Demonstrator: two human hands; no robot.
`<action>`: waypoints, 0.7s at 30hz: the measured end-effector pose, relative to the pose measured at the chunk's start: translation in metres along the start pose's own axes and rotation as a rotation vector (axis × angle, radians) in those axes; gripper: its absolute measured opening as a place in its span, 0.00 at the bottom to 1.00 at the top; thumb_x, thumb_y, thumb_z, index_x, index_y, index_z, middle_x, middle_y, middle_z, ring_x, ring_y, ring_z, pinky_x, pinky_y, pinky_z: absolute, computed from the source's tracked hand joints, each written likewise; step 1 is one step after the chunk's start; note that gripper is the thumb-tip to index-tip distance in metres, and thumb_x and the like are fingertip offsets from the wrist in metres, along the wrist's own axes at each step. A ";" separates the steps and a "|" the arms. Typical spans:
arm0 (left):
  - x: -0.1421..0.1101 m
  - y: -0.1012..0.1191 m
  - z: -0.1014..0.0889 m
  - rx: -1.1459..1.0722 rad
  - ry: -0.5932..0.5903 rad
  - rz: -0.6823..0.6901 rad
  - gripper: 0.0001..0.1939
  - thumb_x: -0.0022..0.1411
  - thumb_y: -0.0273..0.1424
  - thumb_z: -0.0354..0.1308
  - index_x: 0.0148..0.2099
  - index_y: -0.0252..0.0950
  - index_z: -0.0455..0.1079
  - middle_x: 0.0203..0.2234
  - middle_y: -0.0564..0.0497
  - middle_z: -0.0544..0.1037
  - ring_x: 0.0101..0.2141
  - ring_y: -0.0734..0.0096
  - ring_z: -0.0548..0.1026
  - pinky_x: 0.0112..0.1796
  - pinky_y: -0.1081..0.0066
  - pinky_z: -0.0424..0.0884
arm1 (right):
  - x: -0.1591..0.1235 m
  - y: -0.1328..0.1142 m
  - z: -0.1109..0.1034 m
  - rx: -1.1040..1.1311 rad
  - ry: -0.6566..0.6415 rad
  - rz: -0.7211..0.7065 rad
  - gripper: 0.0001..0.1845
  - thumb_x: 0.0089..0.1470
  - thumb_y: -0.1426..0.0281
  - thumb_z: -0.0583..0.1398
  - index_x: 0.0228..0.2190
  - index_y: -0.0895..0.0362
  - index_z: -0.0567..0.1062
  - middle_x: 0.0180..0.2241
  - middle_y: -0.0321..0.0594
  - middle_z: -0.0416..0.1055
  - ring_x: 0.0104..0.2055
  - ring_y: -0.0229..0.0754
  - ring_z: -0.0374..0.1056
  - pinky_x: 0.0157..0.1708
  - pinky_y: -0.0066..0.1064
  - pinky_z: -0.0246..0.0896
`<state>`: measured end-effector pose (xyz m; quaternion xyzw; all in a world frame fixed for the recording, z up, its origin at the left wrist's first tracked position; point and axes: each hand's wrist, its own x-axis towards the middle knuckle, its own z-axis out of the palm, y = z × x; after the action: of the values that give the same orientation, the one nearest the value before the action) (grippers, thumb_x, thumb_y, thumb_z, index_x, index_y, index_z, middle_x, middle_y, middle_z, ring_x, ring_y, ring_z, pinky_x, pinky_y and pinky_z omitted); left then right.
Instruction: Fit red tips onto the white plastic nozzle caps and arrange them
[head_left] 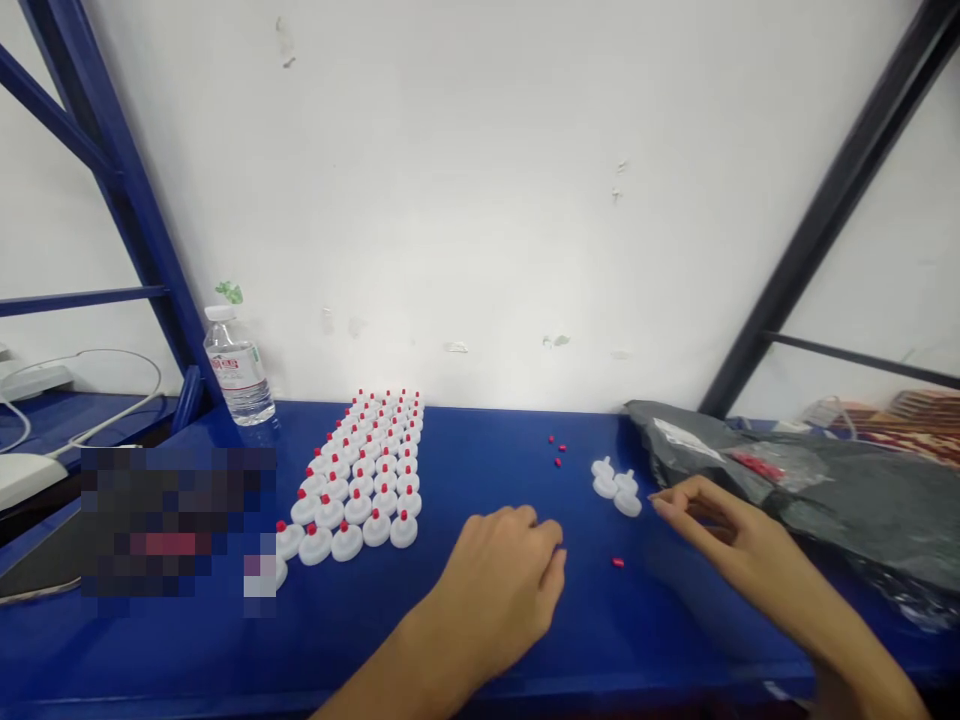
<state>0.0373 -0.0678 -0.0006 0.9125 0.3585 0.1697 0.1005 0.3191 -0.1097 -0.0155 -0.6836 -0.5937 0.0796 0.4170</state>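
Note:
Over the middle of the blue table, my left hand (pixel 506 570) is held with its fingers curled in. Its back faces me, so whatever the fingers hold is hidden. To the right, thumb and forefinger of my right hand (pixel 712 520) come together in a pinch, with no object distinguishable at the tips. Just left of that pinch lie white nozzle caps (pixel 627 500) without red tips. A small red tip (pixel 618 562) rests between my hands, nearer the front. Farther back are several more loose red tips (pixel 558 462). White nozzle caps with red tips (pixel 346 541) stand in rows on the left.
A water bottle (pixel 238 370) stands at the back left by the wall. Dark grey plastic bags (pixel 832 490) cover the right side, with red pieces (pixel 759 466) on or in them. A blurred patch (pixel 172 530) hides something at the left. Blue frame posts (pixel 120 170) rise at the side.

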 end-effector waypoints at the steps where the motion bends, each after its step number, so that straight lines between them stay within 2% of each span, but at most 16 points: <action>1: 0.016 0.001 0.007 0.060 -0.033 0.034 0.14 0.71 0.33 0.48 0.43 0.38 0.76 0.38 0.44 0.80 0.39 0.56 0.80 0.39 0.63 0.74 | 0.001 0.001 0.001 0.006 -0.035 0.011 0.20 0.54 0.48 0.62 0.27 0.52 0.71 0.40 0.41 0.81 0.43 0.51 0.78 0.44 0.35 0.74; 3: 0.045 -0.001 0.019 0.183 -0.076 0.065 0.12 0.68 0.30 0.51 0.46 0.34 0.75 0.41 0.40 0.79 0.40 0.52 0.80 0.38 0.59 0.75 | 0.000 0.004 0.001 0.006 -0.107 0.038 0.18 0.55 0.50 0.61 0.28 0.52 0.71 0.44 0.43 0.81 0.48 0.53 0.77 0.47 0.38 0.72; 5: 0.072 -0.008 0.032 0.245 -0.076 0.057 0.15 0.67 0.28 0.52 0.52 0.32 0.73 0.45 0.36 0.77 0.40 0.51 0.80 0.39 0.59 0.75 | -0.002 0.008 0.000 -0.023 -0.130 0.065 0.16 0.55 0.52 0.61 0.29 0.51 0.71 0.44 0.43 0.81 0.49 0.55 0.77 0.48 0.39 0.72; 7: 0.095 -0.016 0.043 0.261 -0.037 0.015 0.19 0.67 0.28 0.52 0.58 0.31 0.69 0.48 0.35 0.75 0.41 0.52 0.80 0.39 0.60 0.75 | -0.004 0.014 -0.001 -0.051 -0.174 0.090 0.14 0.54 0.54 0.61 0.27 0.51 0.70 0.41 0.42 0.81 0.47 0.56 0.78 0.47 0.40 0.71; 10: 0.121 -0.027 0.056 0.258 -0.002 -0.025 0.21 0.70 0.30 0.50 0.62 0.31 0.67 0.51 0.34 0.73 0.43 0.52 0.80 0.40 0.61 0.75 | -0.007 0.021 -0.001 -0.057 -0.222 0.122 0.13 0.52 0.56 0.61 0.23 0.50 0.68 0.35 0.39 0.81 0.45 0.56 0.79 0.45 0.39 0.72; 13: 0.134 -0.035 0.067 0.230 0.003 -0.023 0.18 0.73 0.31 0.47 0.57 0.32 0.71 0.50 0.36 0.74 0.44 0.55 0.80 0.41 0.63 0.75 | -0.007 0.024 -0.001 -0.058 -0.239 0.143 0.12 0.50 0.57 0.61 0.23 0.50 0.68 0.33 0.39 0.81 0.44 0.55 0.79 0.43 0.37 0.72; 17: 0.137 -0.042 0.077 0.191 -0.009 0.004 0.17 0.73 0.29 0.45 0.47 0.32 0.76 0.46 0.38 0.77 0.43 0.57 0.80 0.42 0.63 0.74 | -0.002 0.029 0.001 -0.099 -0.270 0.145 0.12 0.49 0.56 0.60 0.23 0.50 0.69 0.35 0.37 0.82 0.44 0.54 0.79 0.43 0.35 0.71; 21: 0.134 -0.046 0.080 0.175 0.004 0.049 0.15 0.72 0.28 0.46 0.49 0.33 0.74 0.46 0.40 0.78 0.43 0.57 0.80 0.42 0.62 0.74 | 0.007 0.033 0.004 -0.198 -0.231 0.175 0.14 0.46 0.53 0.60 0.21 0.49 0.70 0.40 0.38 0.83 0.44 0.57 0.79 0.42 0.39 0.71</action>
<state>0.1316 0.0528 -0.0562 0.9259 0.3498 0.1421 0.0154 0.3435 -0.0998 -0.0377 -0.7566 -0.5811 0.1347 0.2679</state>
